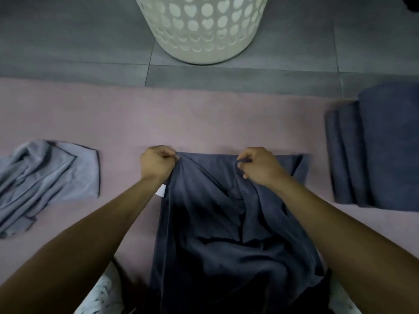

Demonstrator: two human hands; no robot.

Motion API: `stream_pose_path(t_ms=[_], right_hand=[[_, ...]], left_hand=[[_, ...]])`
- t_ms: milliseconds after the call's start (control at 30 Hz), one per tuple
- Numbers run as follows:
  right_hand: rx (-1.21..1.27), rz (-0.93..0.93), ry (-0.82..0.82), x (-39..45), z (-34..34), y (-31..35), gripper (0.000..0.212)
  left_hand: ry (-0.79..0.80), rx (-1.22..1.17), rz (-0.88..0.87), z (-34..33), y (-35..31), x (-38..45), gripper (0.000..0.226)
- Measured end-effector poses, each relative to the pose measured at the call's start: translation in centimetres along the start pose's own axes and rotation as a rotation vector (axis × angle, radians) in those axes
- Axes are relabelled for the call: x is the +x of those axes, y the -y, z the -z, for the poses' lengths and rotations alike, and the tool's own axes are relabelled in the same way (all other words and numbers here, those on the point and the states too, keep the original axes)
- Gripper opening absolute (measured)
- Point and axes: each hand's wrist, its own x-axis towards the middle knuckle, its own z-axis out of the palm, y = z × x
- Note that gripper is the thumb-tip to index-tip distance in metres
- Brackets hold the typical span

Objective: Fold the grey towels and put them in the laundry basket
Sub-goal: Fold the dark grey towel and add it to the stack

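The left hand [156, 164] and right hand [258, 167] each pinch the far edge of a dark grey towel [226, 234], apart from each other, probably to spread it flat on the pink mat [181, 118] for folding. Folded towels [374, 150] wait right; the laundry basket [201, 28] stands ahead.

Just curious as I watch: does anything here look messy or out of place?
Only the pale grey towel at left, lying crumpled on the pink mat, while the dark towels at right sit folded. Nothing is spilled or damaged.
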Motion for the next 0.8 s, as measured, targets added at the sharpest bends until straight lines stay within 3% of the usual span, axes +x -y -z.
stream_pose_path(t_ms=[233, 467, 667, 800], right_hand=[[0.038, 0.049, -0.061, -0.6, -0.5, -1.1, 0.014], [-0.103, -0.011, -0.082, -1.0, 1.3, -2.9, 0.016], [-0.224, -0.177, -0.21, -0.9, 3.4, -5.7, 0.015], [-0.234, -0.204, -0.294, -2.0, 4.3, -8.1, 0.021]], left_hand=[[-0.064, 0.079, -0.069, -0.6, -0.3, -0.1, 0.013], [0.029, 0.483, -0.172, 0.0, -1.5, -0.9, 0.017], [0.244, 0.472, -0.433, -4.9, -5.6, -5.4, 0.011], [0.33, 0.349, -0.502, -9.4, -8.2, -7.7, 0.01]])
